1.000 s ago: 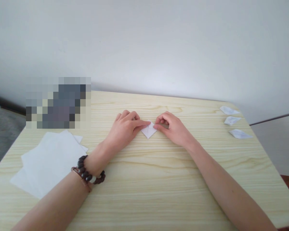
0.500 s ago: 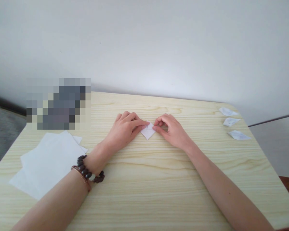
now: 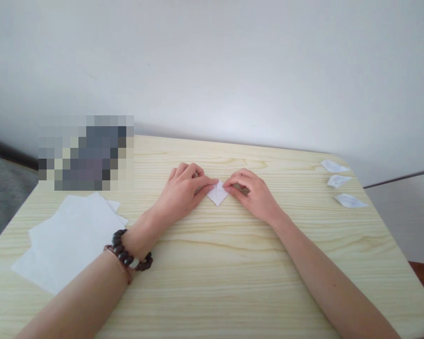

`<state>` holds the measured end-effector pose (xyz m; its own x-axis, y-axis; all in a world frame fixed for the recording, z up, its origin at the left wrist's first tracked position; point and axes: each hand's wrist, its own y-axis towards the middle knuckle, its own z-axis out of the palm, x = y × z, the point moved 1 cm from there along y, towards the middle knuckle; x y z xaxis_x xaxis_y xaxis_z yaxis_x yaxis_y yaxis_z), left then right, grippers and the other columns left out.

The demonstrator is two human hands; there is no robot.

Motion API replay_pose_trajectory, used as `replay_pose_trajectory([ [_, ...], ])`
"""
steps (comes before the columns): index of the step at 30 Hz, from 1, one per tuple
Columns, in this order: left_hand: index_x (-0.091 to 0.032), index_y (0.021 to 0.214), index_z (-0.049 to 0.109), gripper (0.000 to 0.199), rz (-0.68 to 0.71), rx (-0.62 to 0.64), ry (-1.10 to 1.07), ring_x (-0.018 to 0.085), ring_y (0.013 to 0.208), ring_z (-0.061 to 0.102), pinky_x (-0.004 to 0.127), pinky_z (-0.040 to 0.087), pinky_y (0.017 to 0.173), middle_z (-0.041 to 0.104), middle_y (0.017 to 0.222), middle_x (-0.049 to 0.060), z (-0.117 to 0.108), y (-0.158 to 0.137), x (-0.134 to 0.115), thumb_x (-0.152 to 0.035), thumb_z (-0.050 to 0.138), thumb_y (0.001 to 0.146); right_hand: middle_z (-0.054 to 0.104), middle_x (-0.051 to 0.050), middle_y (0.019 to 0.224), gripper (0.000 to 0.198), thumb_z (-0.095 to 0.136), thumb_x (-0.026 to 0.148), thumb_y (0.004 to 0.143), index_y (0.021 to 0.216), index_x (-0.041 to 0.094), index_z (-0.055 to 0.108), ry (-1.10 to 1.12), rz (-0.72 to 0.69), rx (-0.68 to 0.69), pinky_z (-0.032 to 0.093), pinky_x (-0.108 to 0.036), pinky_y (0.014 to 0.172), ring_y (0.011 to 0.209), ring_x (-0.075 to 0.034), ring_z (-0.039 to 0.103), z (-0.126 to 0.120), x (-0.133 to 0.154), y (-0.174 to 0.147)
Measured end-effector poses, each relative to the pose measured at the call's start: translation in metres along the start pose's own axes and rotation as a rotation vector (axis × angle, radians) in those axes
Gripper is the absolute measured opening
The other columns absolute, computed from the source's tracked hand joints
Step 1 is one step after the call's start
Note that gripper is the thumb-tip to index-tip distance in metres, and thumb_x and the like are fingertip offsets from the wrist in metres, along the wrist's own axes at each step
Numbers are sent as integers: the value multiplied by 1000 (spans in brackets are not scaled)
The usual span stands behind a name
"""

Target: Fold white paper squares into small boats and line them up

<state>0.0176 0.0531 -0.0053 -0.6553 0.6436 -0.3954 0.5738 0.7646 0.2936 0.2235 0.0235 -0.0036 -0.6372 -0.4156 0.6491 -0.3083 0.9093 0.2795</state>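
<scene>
Your left hand (image 3: 178,193) and right hand (image 3: 254,195) pinch a small folded paper (image 3: 217,197) between them on a pale wood-grain table (image 3: 212,282), a plain wall (image 3: 212,70) rising beyond, white sheets (image 3: 74,235) to their left.

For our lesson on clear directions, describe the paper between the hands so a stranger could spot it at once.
Midway across the wood-grain table, the left hand and right hand nearly meet. Between them is the small folded paper, one corner pointing toward the person. Unlike the slender folded papers at right and the large white sheets at left, both hands touch it.
</scene>
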Motion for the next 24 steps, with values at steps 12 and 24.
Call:
replay_pose_trajectory([
  [12, -28, 101, 72, 24, -100, 21, 21, 24, 94, 48, 40, 36, 83, 61, 97, 6, 3, 3, -5, -42, 56, 91, 70, -4, 110, 35, 45, 4, 86, 98, 22, 73, -163, -326, 75, 51, -39, 86, 94, -19, 60, -7, -5, -4],
  [24, -32, 122, 64, 31, 25, 160, -51, 22, 97, 50, 37, 34, 83, 62, 104, 6, -7, 0, 9, -30, 48, 95, 74, -1, 108, 34, 48, 2, 84, 95, 20, 75, -122, -345, 41, 54, -36, 77, 84, -19, 56, -10, -10, -2],
])
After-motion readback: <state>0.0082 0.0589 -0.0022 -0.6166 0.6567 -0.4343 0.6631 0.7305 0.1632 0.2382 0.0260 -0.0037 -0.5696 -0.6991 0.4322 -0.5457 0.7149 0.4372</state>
